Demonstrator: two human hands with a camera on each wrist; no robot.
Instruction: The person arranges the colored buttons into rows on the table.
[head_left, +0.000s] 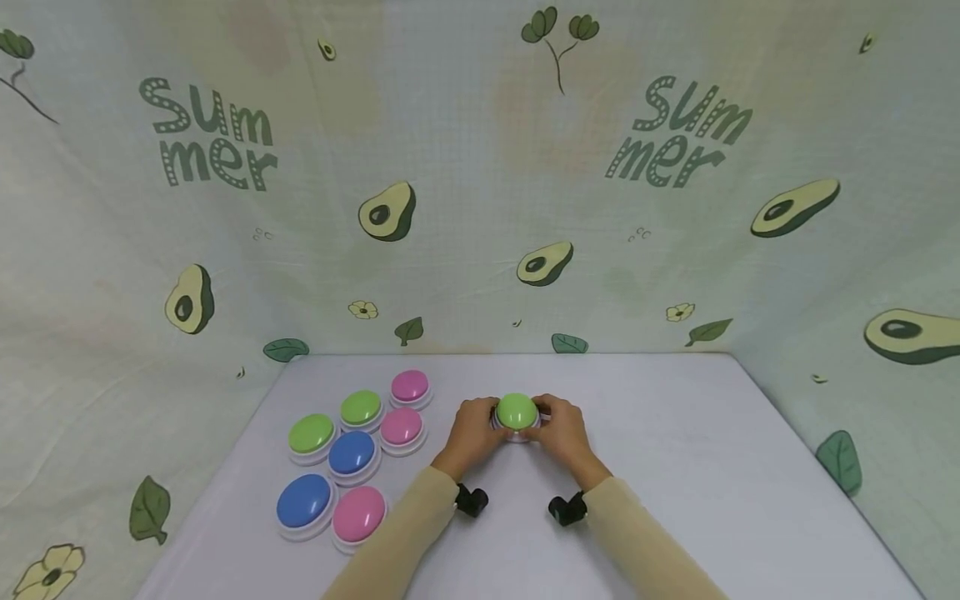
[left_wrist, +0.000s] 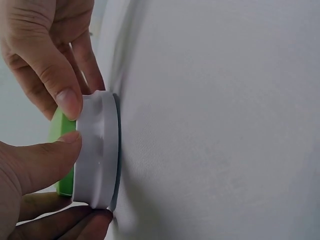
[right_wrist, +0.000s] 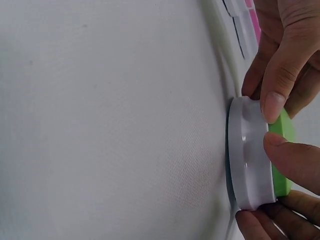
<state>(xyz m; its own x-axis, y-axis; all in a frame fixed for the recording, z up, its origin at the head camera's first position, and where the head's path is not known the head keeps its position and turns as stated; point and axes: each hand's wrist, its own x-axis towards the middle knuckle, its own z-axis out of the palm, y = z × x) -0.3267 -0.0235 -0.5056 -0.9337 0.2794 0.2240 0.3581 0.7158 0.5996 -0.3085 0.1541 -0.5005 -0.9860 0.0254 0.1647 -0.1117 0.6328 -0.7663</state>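
A green domed push button with a white round base stands on the white table between both hands. My left hand grips its left side, with the thumb on the front near the seam between green cap and white base. On the opposite side my right hand grips it the same way. The two thumb tips almost meet in the left wrist view, and the other fingers curl round the sides of the base. In the right wrist view the base's underside sits at the tabletop.
Several similar buttons cluster at the table's left: green ones, blue ones and pink ones. The left sleeve passes close to the nearest pink button. A cloth printed with avocados hangs behind the table.
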